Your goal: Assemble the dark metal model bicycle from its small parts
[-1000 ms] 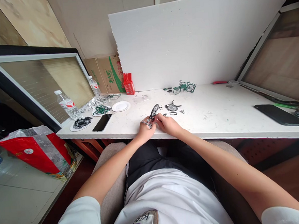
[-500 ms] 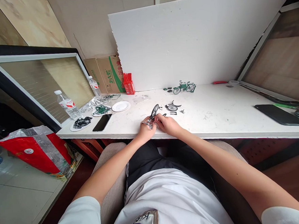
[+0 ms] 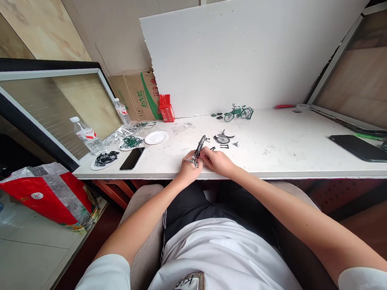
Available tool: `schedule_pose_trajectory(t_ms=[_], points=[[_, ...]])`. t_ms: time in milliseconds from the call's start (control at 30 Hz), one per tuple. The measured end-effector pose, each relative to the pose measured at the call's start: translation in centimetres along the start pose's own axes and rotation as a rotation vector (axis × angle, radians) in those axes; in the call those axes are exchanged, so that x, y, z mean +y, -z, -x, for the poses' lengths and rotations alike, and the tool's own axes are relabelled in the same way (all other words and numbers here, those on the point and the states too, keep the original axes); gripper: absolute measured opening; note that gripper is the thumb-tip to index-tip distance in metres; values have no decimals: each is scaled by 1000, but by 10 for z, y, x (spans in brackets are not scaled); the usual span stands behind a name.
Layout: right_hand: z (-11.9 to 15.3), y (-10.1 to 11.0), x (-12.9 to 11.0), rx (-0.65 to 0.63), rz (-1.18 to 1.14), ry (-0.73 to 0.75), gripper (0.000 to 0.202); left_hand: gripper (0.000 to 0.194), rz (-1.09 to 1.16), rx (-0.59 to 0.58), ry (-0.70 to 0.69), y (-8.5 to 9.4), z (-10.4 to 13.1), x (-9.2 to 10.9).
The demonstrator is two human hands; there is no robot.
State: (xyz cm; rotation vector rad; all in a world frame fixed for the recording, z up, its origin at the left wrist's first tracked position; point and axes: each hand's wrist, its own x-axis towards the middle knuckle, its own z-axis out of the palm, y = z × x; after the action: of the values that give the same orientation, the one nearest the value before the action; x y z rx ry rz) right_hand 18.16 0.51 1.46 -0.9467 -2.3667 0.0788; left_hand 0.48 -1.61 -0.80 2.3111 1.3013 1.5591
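Black and silver, a part-built model bicycle [image 3: 197,154] sits in the left hand [image 3: 190,168] over the front edge of the white surface [image 3: 280,156], its spoked wheel [image 3: 201,143] tilted up and away toward twelve o'clock. The left grip is closed around its lower end. The right hand [image 3: 219,161] meets it at three o'clock, with a narrow grip, thumb and fingertips drawn together against the model; whether a small piece lies between them cannot be told.

Taking the hands as the dial's centre, a loose wheel assembly [image 3: 222,138] lies near at about half past one, with small dark parts [image 3: 224,147] just below it. Farther out on that bearing, a green model bicycle [image 3: 238,112] stands upright by the white board [image 3: 234,58]. A white plate [image 3: 157,138] is at ten o'clock and a red box [image 3: 166,109] at eleven. Toward nine lies a smartphone [image 3: 132,159], with black parts [image 3: 106,158] on another plate beyond it. Well apart at three o'clock lies a second dark phone [image 3: 362,148].
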Motion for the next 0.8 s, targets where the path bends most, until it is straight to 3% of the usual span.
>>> schedule_pose_trajectory(t_ms=[800], points=[[0,-3,4,-17,-1,-7,18,29,-54,-14,-44,-3,4,-3]])
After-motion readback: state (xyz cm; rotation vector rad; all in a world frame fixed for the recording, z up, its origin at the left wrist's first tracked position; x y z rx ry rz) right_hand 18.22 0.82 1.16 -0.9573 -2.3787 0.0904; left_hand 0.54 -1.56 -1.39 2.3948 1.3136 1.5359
